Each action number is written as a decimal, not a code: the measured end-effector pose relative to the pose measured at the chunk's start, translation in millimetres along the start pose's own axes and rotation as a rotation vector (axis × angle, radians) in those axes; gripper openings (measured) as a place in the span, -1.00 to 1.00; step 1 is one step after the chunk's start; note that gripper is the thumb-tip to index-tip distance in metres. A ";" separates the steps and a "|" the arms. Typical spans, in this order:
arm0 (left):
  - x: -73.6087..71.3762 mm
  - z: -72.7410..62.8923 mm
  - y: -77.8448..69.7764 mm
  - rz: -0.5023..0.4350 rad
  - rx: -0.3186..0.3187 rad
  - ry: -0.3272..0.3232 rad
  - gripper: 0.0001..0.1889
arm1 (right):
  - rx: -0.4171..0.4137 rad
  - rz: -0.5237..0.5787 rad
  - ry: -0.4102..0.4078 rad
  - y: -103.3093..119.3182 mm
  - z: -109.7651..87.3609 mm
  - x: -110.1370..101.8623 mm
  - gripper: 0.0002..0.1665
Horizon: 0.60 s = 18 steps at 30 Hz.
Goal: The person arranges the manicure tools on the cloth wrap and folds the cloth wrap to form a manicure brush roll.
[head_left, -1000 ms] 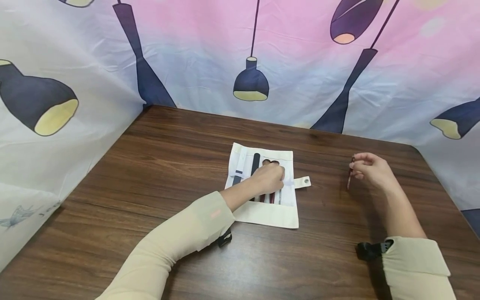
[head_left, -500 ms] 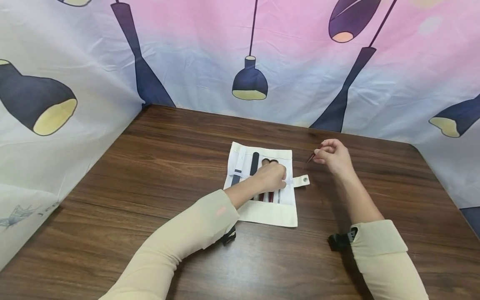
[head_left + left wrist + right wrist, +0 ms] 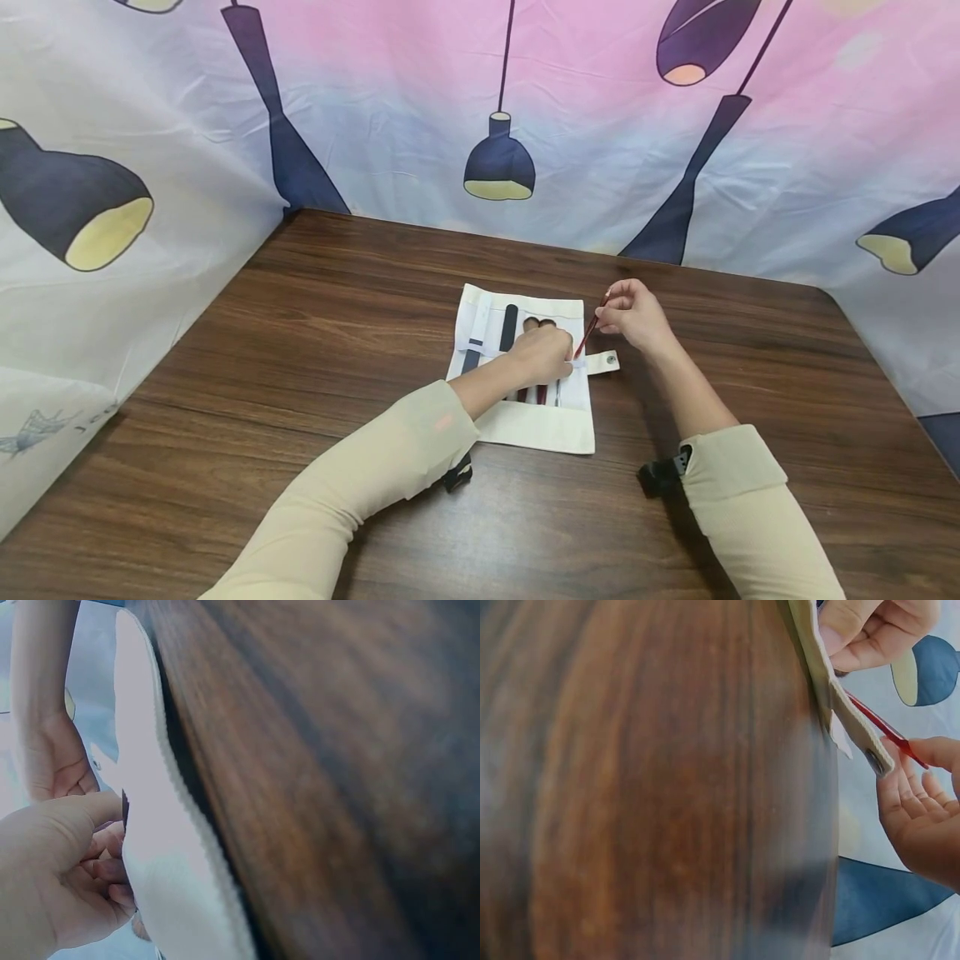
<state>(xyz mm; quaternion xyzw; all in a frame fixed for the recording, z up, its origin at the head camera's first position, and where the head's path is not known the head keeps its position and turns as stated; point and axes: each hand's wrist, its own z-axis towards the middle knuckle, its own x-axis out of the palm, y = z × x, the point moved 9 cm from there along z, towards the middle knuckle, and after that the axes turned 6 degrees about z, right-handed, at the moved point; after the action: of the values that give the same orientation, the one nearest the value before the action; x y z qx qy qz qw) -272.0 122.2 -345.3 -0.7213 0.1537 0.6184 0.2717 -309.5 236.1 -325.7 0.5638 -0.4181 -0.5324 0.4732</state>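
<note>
While the fingers of your right hand (image 3: 633,312) were clamped on a slim red tool (image 3: 588,333), its lower end slanted toward the fingers of your left hand (image 3: 542,354), over the right edge of a pale cloth case (image 3: 536,427). Your left fingers were curled down over the case, and whether they gripped anything there could not be told from any view. Just right of them a snap strap (image 3: 598,364) stuck out, near the red tool's lower end. Left of them lay a black flat tool (image 3: 509,323) and a white-and-grey tool (image 3: 481,317); a thin silver tool (image 3: 558,395) showed on their near side, and two dark rounded tops (image 3: 548,322) peeked out just beyond them. That hand stood in the way, hiding the middles of these last pieces, while your left sleeve (image 3: 412,433) reached close to the case's near-left corner. From the right wrist, the red tool's far end vanished behind the case's edge, so contact with the cloth could not be made out. From the left wrist, the wooden surface (image 3: 300,795) was blurred and the case hid most of its contents.
</note>
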 end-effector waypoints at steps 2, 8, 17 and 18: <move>-0.3 0.1 0.1 -0.001 0.001 -0.002 -0.91 | 0.010 -0.019 0.004 -0.7 0.5 1.3 -0.59; -1.3 0.0 -0.4 -0.012 0.000 -0.006 -0.88 | 0.046 -0.095 0.032 -1.7 0.5 6.7 -0.43; -1.1 -0.3 0.3 -0.026 -0.011 -0.001 -0.71 | 0.110 -0.184 0.106 -9.7 1.3 17.8 -0.49; -1.1 -0.4 0.4 -0.025 -0.012 0.000 -0.68 | 0.117 -0.195 0.117 -11.3 1.5 18.9 -0.49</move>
<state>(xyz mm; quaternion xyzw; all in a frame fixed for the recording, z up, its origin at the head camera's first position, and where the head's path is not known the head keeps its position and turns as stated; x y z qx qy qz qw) -272.1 121.5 -344.2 -0.7246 0.1411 0.6159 0.2751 -309.8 219.9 -340.6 0.6585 -0.3634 -0.5166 0.4092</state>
